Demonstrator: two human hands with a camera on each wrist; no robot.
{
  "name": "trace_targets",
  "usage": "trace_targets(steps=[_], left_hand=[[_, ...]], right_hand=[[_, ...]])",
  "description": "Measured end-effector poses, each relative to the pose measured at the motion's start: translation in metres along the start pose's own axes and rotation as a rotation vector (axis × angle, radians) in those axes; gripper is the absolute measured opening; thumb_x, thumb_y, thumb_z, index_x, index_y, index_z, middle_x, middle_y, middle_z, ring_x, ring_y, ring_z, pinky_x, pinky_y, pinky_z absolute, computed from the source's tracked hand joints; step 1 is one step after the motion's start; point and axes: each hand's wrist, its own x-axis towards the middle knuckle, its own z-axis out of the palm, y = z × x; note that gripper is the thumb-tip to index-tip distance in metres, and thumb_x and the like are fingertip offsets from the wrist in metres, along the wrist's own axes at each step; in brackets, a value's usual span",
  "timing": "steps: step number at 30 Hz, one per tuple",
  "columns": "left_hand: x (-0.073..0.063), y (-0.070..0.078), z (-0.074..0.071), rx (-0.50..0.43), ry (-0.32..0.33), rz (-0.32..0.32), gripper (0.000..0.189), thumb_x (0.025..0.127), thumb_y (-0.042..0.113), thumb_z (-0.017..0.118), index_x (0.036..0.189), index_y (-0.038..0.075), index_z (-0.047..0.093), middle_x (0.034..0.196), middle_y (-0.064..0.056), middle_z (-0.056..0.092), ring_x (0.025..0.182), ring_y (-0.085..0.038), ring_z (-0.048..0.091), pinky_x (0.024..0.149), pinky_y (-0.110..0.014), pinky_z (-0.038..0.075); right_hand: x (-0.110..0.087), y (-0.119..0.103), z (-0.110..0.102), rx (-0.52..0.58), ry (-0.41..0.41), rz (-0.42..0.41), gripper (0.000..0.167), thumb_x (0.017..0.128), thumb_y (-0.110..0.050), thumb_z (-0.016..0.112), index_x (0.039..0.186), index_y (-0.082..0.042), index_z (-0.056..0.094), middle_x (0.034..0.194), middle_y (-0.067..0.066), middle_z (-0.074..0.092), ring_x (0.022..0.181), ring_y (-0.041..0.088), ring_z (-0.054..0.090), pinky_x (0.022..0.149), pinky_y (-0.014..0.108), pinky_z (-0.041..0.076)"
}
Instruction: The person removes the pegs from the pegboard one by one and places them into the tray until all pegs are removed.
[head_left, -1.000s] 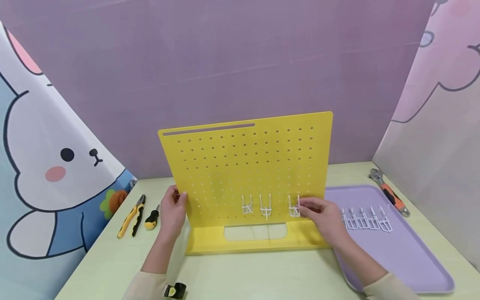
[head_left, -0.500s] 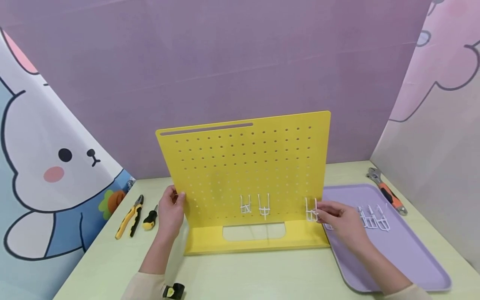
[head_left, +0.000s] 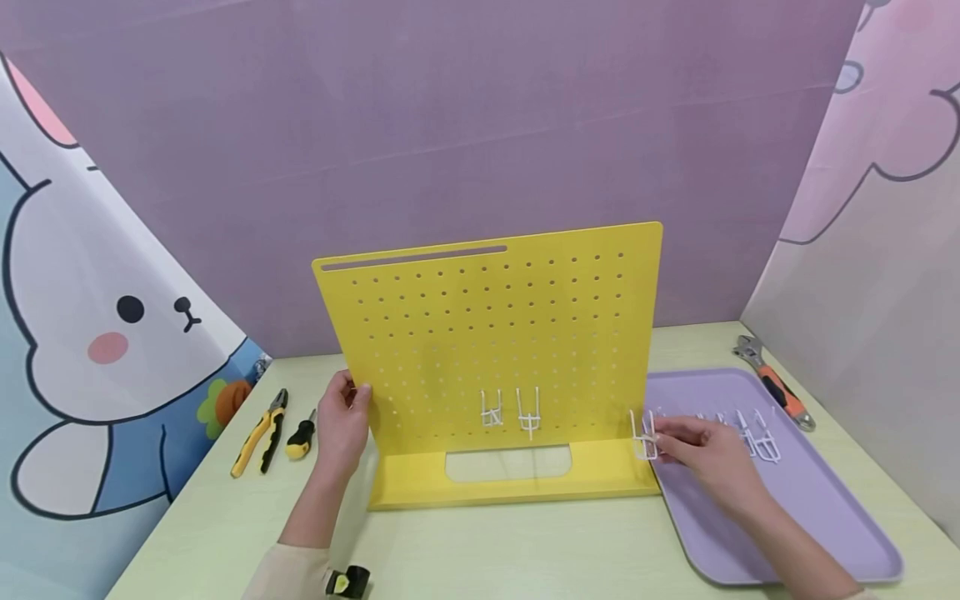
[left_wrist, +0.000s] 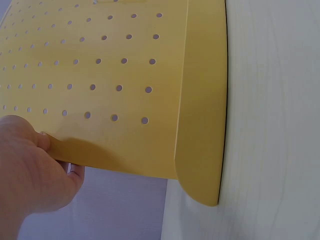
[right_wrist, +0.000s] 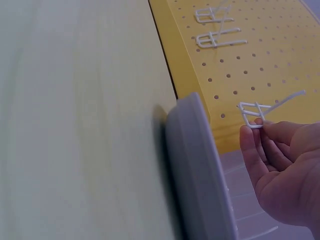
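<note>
A yellow pegboard (head_left: 487, 333) stands upright on its base on the table. My left hand (head_left: 345, 425) grips its left edge, thumb on the front and fingers behind, as the left wrist view also shows. Two white wire hooks hang low on the board, one hook (head_left: 491, 410) left of the other hook (head_left: 528, 414). My right hand (head_left: 708, 458) pinches another white wire hook (right_wrist: 252, 114) between thumb and fingers. That hook is just off the board's lower right edge, over the tray's left side. Several more wire hooks (head_left: 765, 437) lie on the purple tray (head_left: 817, 525), partly hidden by the right hand.
An adjustable wrench (head_left: 776, 383) lies beyond the tray's right edge. Pliers (head_left: 262, 433) and a short screwdriver (head_left: 302, 437) lie on the table (head_left: 487, 550) to the left. A purple backdrop (head_left: 480, 125) rises behind the board.
My right hand has moved right with its wire hook, from in front of the board's lower right part to past its edge, over the tray. The left hand keeps its grip on the board.
</note>
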Motion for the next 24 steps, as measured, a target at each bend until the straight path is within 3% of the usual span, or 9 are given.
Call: trace_targets(steps=[10,19,24], left_hand=[[-0.001,0.002,-0.001,-0.001,0.002,-0.008,0.025,0.107,0.007,0.049,0.130,-0.001,0.051,0.121,-0.016,0.055,0.108,-0.025,0.050,0.078,-0.012,0.045],[-0.002,0.002,-0.001,-0.003,0.001,-0.002,0.024,0.107,0.007,0.049,0.130,-0.001,0.051,0.121,-0.016,0.055,0.108,-0.024,0.050,0.078,-0.012,0.045],[-0.001,0.002,0.000,-0.001,0.002,0.000,0.024,0.106,0.006,0.049,0.129,-0.001,0.051,0.121,-0.016,0.056,0.108,-0.025,0.051,0.077,-0.012,0.045]], right_hand=[[-0.008,0.009,-0.017,-0.034,-0.041,0.081,0.038,0.095,-0.006,0.069,0.125,0.016,0.060,0.109,0.022,0.071,0.086,0.019,0.073,0.075,0.031,0.060],[-0.012,0.019,-0.027,-0.147,-0.065,0.123,0.036,0.093,-0.010,0.073,0.119,0.013,0.065,0.104,0.017,0.074,0.075,0.016,0.072,0.070,0.027,0.058],[-0.014,0.021,-0.029,-0.102,-0.094,0.151,0.033,0.092,-0.003,0.072,0.117,0.017,0.064,0.102,0.018,0.073,0.077,0.018,0.072,0.070,0.031,0.060]])
